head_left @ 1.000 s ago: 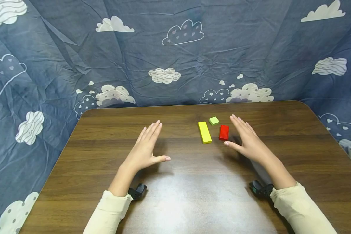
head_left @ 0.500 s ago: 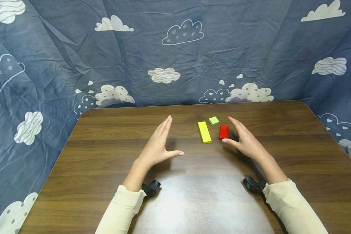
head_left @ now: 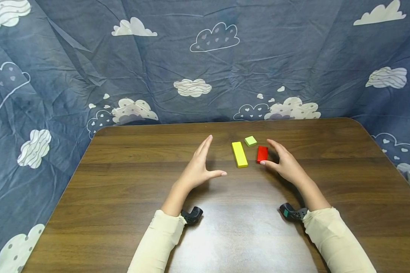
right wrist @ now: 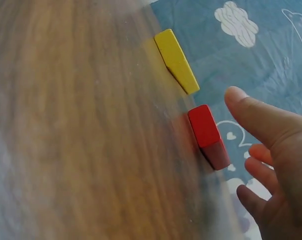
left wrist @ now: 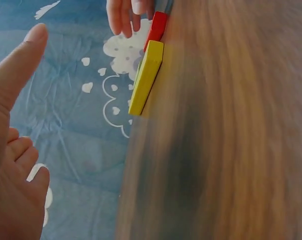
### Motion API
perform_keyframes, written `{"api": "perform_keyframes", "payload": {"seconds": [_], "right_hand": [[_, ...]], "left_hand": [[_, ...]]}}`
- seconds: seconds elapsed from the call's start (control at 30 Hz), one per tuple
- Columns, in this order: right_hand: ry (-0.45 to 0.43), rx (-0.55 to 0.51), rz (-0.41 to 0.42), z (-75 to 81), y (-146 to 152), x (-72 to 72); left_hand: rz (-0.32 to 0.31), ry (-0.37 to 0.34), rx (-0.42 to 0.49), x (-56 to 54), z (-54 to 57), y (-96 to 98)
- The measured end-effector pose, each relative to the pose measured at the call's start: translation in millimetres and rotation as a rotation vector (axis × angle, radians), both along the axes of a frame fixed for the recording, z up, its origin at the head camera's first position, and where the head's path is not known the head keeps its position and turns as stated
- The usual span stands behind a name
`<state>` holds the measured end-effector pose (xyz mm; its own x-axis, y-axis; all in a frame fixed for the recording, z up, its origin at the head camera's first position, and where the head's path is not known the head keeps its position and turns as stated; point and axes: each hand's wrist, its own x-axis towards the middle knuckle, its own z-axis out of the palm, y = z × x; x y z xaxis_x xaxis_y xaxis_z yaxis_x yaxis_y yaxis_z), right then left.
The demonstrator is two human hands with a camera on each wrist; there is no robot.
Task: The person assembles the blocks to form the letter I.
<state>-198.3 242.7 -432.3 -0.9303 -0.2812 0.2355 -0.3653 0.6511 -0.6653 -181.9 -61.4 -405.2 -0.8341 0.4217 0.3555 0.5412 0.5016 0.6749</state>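
1. Stretching in from the near side are two cream sleeves (head_left: 160,239), with a black wrist camera (head_left: 192,215) at each cuff, above the wooden table (head_left: 123,170).
2. The left hand (head_left: 197,168) holds nothing: its thumb is spread well away from its straight fingers, to the left of the yellow block (head_left: 239,154) and apart from it.
3. The right hand (head_left: 287,165) is empty too, thumb and fingers parted, just beside the red block (head_left: 262,152); the right wrist view shows a gap between thumb and block.
4. The step in hand looks like an approach, with no block gripped. Taking hold would call for the right thumb and fingers to close round the red block, and for the left hand to cross to the yellow one.
5. All three blocks lie apart on the table: yellow left, red right, and the small green block (head_left: 250,141) farther back, between them. A blue cloth (head_left: 276,57) with printed clouds hangs behind.
6. Against a second ago, the left hand is clearly farther right, nearer the yellow block; the right hand has barely shifted, and the blocks have stayed put.
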Motion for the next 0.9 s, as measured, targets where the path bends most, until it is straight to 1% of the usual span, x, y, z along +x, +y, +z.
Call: {"api": "perform_keyframes", "payload": {"seconds": [0.17, 0.3, 0.63, 0.9], "right_hand": [[-0.005, -0.022, -0.002, -6.5, 0.7, -2.2], [-0.013, -0.012, -0.003, -9.9, 0.7, -3.0], [-0.024, 0.018, -0.005, -13.1, 1.2, -4.0], [-0.035, 0.024, -0.007, -15.6, 1.6, -5.2]], "left_hand": [[0.001, -0.081, -0.007, -5.5, -6.8, 10.1], [-0.005, -0.126, -0.021, -9.7, -11.7, 18.1], [-0.006, -0.198, -0.063, -22.5, -24.3, 37.7], [0.012, -0.225, -0.08, -31.8, -33.1, 49.0]]}}
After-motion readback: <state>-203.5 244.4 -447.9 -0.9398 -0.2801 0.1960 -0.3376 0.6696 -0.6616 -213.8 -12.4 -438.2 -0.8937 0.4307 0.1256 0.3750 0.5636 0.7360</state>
